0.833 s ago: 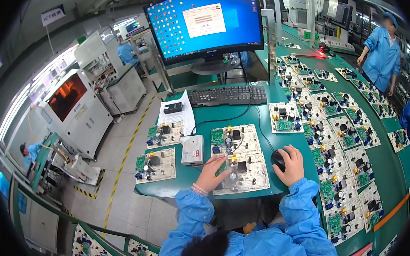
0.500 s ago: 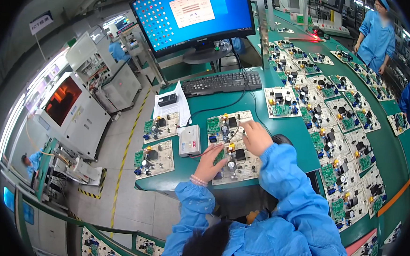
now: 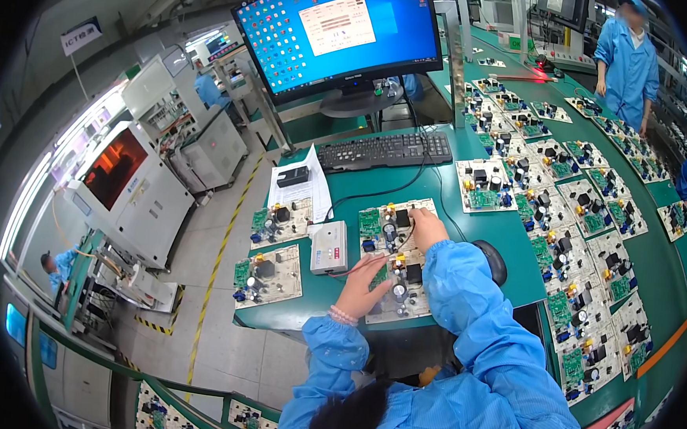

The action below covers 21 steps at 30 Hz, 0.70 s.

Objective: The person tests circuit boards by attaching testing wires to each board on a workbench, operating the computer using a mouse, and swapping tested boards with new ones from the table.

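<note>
Two circuit boards with white bases lie one behind the other on the green bench. My right hand (image 3: 428,228) is over the right edge of the far board (image 3: 372,222), beside its black block. Its fingers are pinched together where a thin dark wire lead (image 3: 410,238) runs up to them; they hide the lead's tip. At the left side of the near board (image 3: 413,305), my left hand (image 3: 363,289) rests with thumb and fingers apart. A reddish wire passes by its fingers from a small grey-white box (image 3: 329,247).
Two more boards (image 3: 269,274) lie left of the box, near papers holding a black case (image 3: 292,177). A keyboard (image 3: 383,152) and monitor (image 3: 338,37) stand behind, a mouse (image 3: 490,261) at the right. Many boards cover the right bench (image 3: 655,257); a person in blue (image 3: 628,67) stands beyond.
The view has shifted, so the bench sits slightly lower and further right. My right hand's fingers have drawn closer together at the far board's edge. My left hand stays by the near board.
</note>
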Tool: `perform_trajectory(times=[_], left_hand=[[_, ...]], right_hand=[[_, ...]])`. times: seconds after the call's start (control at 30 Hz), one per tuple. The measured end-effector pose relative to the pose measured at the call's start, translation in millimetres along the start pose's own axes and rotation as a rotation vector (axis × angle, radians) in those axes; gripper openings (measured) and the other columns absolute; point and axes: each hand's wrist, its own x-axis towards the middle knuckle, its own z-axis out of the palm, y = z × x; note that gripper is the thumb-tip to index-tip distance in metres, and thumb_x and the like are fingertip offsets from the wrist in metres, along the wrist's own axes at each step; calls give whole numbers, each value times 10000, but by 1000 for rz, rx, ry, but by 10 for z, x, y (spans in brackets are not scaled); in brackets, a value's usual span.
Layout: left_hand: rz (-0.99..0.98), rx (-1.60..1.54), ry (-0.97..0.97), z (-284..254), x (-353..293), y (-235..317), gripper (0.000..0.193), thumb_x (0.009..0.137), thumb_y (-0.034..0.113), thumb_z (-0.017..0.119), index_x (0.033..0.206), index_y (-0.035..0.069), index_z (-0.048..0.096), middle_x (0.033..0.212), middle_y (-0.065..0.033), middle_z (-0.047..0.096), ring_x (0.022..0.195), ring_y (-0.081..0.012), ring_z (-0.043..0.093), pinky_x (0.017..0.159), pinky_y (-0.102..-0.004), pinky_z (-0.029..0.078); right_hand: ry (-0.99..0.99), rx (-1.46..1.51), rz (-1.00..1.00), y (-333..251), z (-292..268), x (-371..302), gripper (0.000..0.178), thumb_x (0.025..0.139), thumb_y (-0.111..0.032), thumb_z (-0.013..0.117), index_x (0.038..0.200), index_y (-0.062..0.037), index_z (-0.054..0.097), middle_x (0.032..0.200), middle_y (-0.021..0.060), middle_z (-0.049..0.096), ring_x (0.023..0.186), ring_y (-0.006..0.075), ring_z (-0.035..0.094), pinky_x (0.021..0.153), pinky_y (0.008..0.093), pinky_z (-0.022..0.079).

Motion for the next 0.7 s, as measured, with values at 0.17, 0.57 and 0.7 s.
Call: perform_trajectory(times=[0.17,0.57,0.7], left_hand=[[-5,-12,-6,-28,15,45,536,874,269,641,1328,10,522,1376,-178,513,1344,-351,388,1128,-423,277],[-15,11,51,-3,10,58,521,872,276,644,1300,4,529,1373,-213,486,1331,-357,396,1116,-429,286],[3,-32,58,-5,16,51,510,865,280,654,1275,-1,542,1322,-212,516,1301,-365,419,1098,-438,312]], right_hand=[[52,75,10,119,93,57,226,828,-17,570,1040,-72,627,1011,157,619,983,376,592,850,450,484],[114,-122,-102,149,129,38,218,793,-38,605,1005,-79,633,968,124,597,976,335,547,829,444,457],[82,-135,-90,136,117,45,244,785,-36,607,1025,-80,625,978,119,589,990,330,541,829,442,454]])
